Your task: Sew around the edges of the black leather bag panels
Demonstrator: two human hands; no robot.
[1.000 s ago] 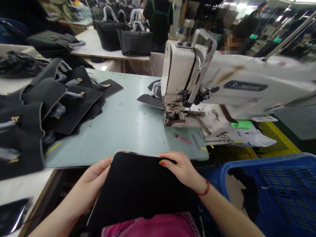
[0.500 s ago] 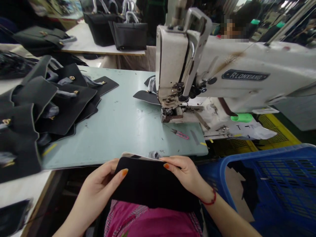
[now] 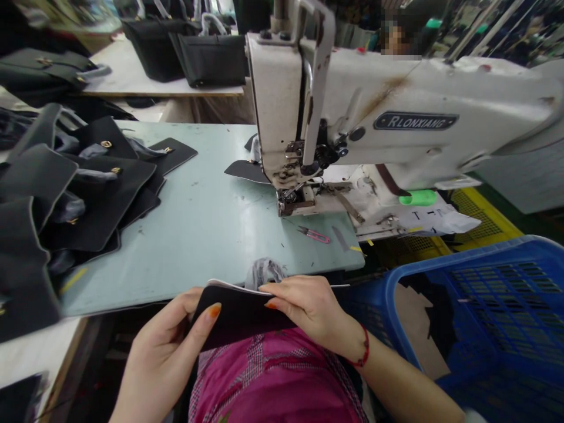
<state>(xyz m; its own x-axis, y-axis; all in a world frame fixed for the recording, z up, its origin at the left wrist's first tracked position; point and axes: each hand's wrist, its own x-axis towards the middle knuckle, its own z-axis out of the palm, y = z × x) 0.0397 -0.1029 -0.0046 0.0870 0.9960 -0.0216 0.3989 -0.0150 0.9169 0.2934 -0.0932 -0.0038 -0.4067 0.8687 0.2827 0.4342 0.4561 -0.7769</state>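
Observation:
A black bag panel (image 3: 240,311) with a pale upper edge is held above my lap, in front of the table. My left hand (image 3: 171,335) pinches its left end, thumb on the near face and fingers behind. At the upper edge, right of the middle, my right hand (image 3: 308,308) grips it between thumb and fingers. A plastic-wrapped handle (image 3: 265,272) rises behind the panel, partly hidden by it. Beyond my hands stands a white sewing machine (image 3: 291,111), with pink thread snips (image 3: 314,234) lying close to its needle area.
Several black panels with wrapped handles (image 3: 118,188) are heaped on the left of the pale green table (image 3: 198,223). Another panel (image 3: 247,171) lies behind the machine head. A blue basket (image 3: 392,288) with scraps stands at right. Finished black bags (image 3: 211,61) sit farther back.
The panel has tilted, showing less of its near face, and more of the wrapped handle shows behind it. My right hand has shifted left along the edge. The camera view has shifted slightly right.

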